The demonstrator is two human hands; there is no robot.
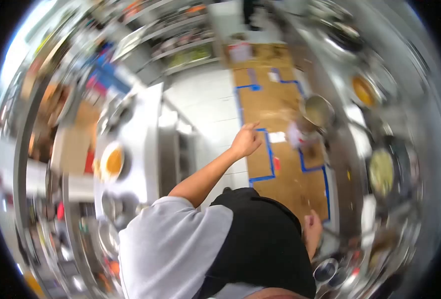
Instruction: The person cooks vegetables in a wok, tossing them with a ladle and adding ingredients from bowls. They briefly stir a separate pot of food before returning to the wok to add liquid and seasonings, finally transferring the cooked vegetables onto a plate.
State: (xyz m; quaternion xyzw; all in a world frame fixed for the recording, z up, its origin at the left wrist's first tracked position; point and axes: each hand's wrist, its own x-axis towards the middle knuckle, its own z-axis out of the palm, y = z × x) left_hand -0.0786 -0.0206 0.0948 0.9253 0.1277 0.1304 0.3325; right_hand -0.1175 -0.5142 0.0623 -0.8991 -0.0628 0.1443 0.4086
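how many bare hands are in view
2: the left hand held out ahead above the floor, the right hand beside the black apron. Others may be lost in the blur.

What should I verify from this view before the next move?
1. Left hand free: ok, nothing visible in it.
2. Right hand free: cannot tell, it is blurred and partly hidden.
3. White dish of orange food set down: ok, it sits on the left steel counter.
4. Contents of the metal pot ahead on the right: cannot tell, too blurred.
5. Picture sharp enough to read the surroundings: not ok, motion blur smears the shelves.
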